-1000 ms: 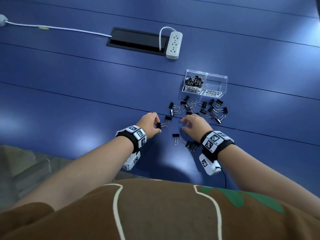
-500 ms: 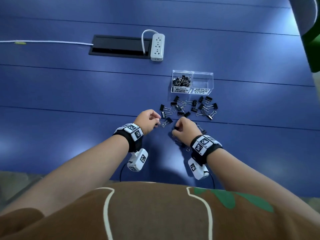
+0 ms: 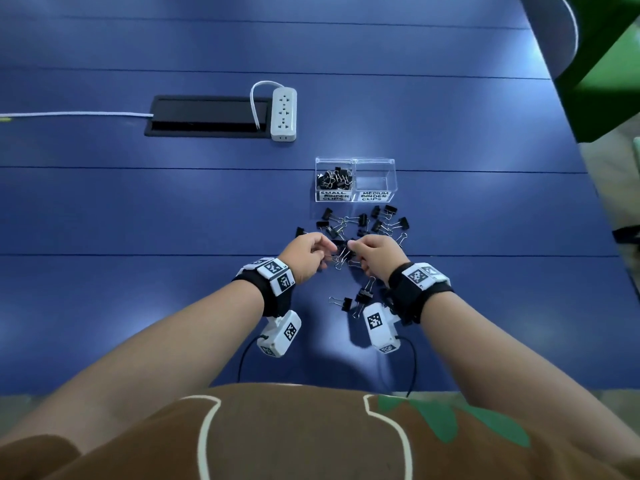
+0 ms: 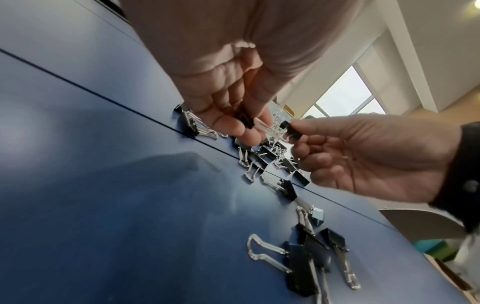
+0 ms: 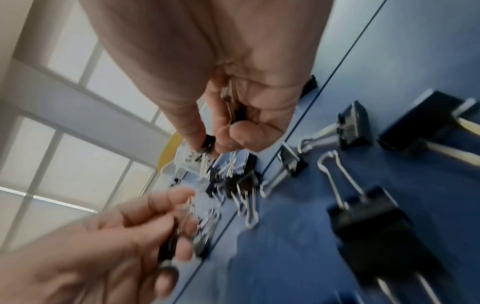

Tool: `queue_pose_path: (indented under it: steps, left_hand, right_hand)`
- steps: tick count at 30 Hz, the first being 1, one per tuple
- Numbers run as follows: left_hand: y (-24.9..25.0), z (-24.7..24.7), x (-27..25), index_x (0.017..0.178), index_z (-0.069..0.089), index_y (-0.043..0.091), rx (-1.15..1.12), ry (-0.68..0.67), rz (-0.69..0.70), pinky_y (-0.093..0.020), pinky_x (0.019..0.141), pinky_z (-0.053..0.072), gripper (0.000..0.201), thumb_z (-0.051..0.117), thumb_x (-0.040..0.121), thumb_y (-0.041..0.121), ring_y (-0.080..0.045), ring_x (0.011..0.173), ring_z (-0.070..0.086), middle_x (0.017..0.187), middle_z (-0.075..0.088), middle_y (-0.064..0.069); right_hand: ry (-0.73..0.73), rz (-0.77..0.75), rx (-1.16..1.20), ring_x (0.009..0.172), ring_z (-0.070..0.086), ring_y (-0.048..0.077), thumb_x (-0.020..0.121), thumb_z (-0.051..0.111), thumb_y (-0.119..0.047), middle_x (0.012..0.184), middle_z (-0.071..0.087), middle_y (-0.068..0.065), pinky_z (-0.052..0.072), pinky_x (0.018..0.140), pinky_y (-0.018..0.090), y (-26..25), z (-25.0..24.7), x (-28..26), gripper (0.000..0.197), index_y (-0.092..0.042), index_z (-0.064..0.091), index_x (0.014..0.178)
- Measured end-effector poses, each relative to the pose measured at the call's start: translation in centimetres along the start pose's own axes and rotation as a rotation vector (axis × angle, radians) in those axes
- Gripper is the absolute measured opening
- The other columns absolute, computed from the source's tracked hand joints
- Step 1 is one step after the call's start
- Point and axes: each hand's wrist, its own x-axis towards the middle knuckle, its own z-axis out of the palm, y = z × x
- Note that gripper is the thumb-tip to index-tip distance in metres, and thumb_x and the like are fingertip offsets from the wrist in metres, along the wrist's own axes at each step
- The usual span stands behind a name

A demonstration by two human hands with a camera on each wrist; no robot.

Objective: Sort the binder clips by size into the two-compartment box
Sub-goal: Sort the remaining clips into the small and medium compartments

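Note:
A clear two-compartment box stands on the blue table. Its left half, labelled small, holds several small black clips; the right half, labelled medium, is empty. Loose black binder clips lie scattered in front of it. Just above that pile my left hand pinches a black clip between thumb and fingers. My right hand faces it fingertip to fingertip, pinching another black clip. More clips sit tucked in the right palm. Further clips lie near my right wrist.
A white power strip lies beside a black cable hatch at the back, with a white cord running left. The table's right edge borders a green object.
Both hands have moved together in front of the loose pile and now meet, each holding a clip. The head view has shifted, so the box sits nearer the middle.

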Motion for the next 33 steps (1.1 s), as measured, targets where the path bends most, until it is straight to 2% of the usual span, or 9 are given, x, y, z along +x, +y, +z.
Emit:
queue_pose_path:
  steps: [3, 5, 10, 13, 16, 23, 27, 30, 33]
  left_hand:
    - [-0.1, 0.1, 0.6, 0.081, 0.057, 0.021, 0.035, 0.064, -0.054, -0.010, 0.041, 0.039, 0.037, 0.031, 0.094, -0.002, -0.012, 0.062, 0.054, 0.089, 0.062, -0.008]
    - [0.3, 0.0, 0.9, 0.087, 0.059, 0.018, 0.051, 0.107, -0.075, -0.009, 0.038, 0.037, 0.033, 0.032, 0.095, 0.001, -0.013, 0.061, 0.055, 0.084, 0.063, -0.006]
    - [3.2, -0.7, 2.9, 0.082, 0.058, 0.026, 0.130, 0.162, 0.001, -0.037, 0.064, 0.056, 0.031, 0.038, 0.094, 0.005, -0.025, 0.080, 0.067, 0.097, 0.070, -0.003]
    - [6.1, -1.1, 4.7, 0.095, 0.062, 0.019, 0.245, 0.218, 0.072, -0.026, 0.060, 0.046, 0.018, 0.047, 0.094, 0.010, -0.019, 0.077, 0.060, 0.093, 0.064, 0.001]
    - [9.0, -1.1, 6.9, 0.105, 0.063, 0.015, 0.303, 0.280, 0.119, -0.022, 0.068, 0.038, 0.018, 0.050, 0.093, 0.012, -0.014, 0.077, 0.052, 0.089, 0.057, 0.004]
    - [12.1, 0.3, 11.1, 0.109, 0.061, 0.015, 0.398, 0.258, 0.140, -0.024, 0.071, 0.043, 0.021, 0.047, 0.093, 0.009, -0.017, 0.081, 0.055, 0.104, 0.065, -0.003]
    - [12.3, 1.3, 11.6, 0.117, 0.058, 0.014, 0.439, 0.214, 0.124, -0.028, 0.084, 0.047, 0.029, 0.046, 0.093, 0.005, -0.022, 0.096, 0.060, 0.118, 0.064, -0.008]
    - [12.0, 1.8, 11.0, 0.122, 0.056, 0.017, 0.431, 0.212, 0.133, -0.032, 0.090, 0.050, 0.032, 0.047, 0.092, 0.008, -0.022, 0.094, 0.058, 0.112, 0.062, -0.007]
    - [11.0, 2.0, 9.3, 0.114, 0.061, 0.015, 0.404, 0.251, 0.170, -0.029, 0.086, 0.048, 0.027, 0.050, 0.090, 0.008, -0.019, 0.092, 0.057, 0.111, 0.062, -0.007]
  right_hand:
    - [0.185, -0.041, -0.053, 0.050, 0.048, 0.016, 0.092, 0.054, -0.032, 0.061, 0.055, 0.000, 0.045, 0.053, 0.030, -0.4, -2.3, 1.6, 0.027, -0.014, 0.054, 0.072]
    - [0.248, -0.060, -0.056, 0.053, 0.050, 0.018, 0.091, 0.054, -0.034, 0.063, 0.057, 0.001, 0.049, 0.055, 0.033, -1.3, -4.1, 2.9, 0.026, -0.016, 0.054, 0.073]
    - [0.318, -0.181, -0.216, 0.072, 0.060, 0.020, 0.087, 0.059, -0.034, 0.081, 0.064, 0.003, 0.053, 0.070, 0.035, -5.2, -7.4, 6.5, 0.020, -0.014, 0.061, 0.085]
    - [0.318, -0.229, -0.347, 0.081, 0.059, 0.021, 0.088, 0.058, -0.031, 0.086, 0.064, 0.004, 0.049, 0.075, 0.032, -7.5, -8.1, 8.4, 0.017, -0.014, 0.061, 0.086]
    - [0.242, -0.222, -0.535, 0.092, 0.062, 0.027, 0.089, 0.058, -0.026, 0.088, 0.065, 0.009, 0.048, 0.078, 0.032, -8.8, -8.1, 9.5, 0.022, -0.006, 0.065, 0.093]
    - [0.187, -0.209, -0.580, 0.090, 0.062, 0.026, 0.082, 0.049, -0.010, 0.104, 0.062, 0.007, 0.052, 0.081, 0.030, -8.7, -8.4, 9.8, 0.027, -0.012, 0.062, 0.106]
    - [0.173, -0.291, -0.632, 0.101, 0.060, 0.027, 0.084, 0.050, -0.010, 0.120, 0.060, 0.011, 0.047, 0.082, 0.030, -8.6, -9.2, 8.9, 0.033, -0.014, 0.061, 0.115]
    - [0.216, -0.350, -0.602, 0.101, 0.058, 0.024, 0.085, 0.049, -0.011, 0.115, 0.061, 0.010, 0.042, 0.082, 0.026, -8.0, -10.1, 7.7, 0.028, -0.013, 0.063, 0.109]
    - [0.219, -0.354, -0.565, 0.082, 0.055, 0.018, 0.084, 0.049, -0.012, 0.096, 0.064, 0.005, 0.043, 0.077, 0.024, -5.9, -10.2, 5.7, 0.020, -0.015, 0.064, 0.097]
